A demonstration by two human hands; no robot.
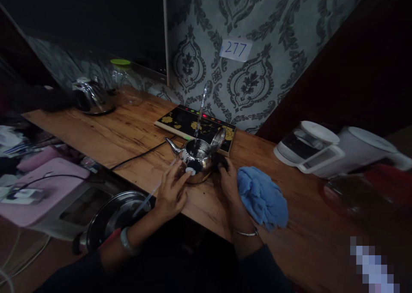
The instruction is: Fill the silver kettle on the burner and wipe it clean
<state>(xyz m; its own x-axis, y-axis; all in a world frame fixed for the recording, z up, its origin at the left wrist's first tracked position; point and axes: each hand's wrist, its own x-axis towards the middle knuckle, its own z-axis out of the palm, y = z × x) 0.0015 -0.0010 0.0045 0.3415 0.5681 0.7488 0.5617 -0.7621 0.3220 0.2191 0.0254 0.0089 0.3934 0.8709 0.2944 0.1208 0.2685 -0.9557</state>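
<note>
A small shiny metal teapot (pixel 197 161) stands near the table's front edge, its spout pointing left and its lid (pixel 218 139) tilted up at the right. My right hand (pixel 229 179) is closed around the teapot's black handle. At the front left of the pot is my left hand (pixel 172 190), fingers bent against its side, pinching a small white wad (pixel 191 171) against the metal. What the wad is made of I cannot make out. Behind the pot lies a black tea stove panel (pixel 180 120) with gold flowers, and its curved spout (pixel 202 106) rises over the open pot.
A crumpled blue cloth (pixel 262 196) lies right of my right hand. White-handled jugs (pixel 309 145) stand further right. At the back left are a metal kettle (pixel 92 96) and a glass jar with a green lid (pixel 120 62). A dark pan (pixel 109 220) sits below the table edge.
</note>
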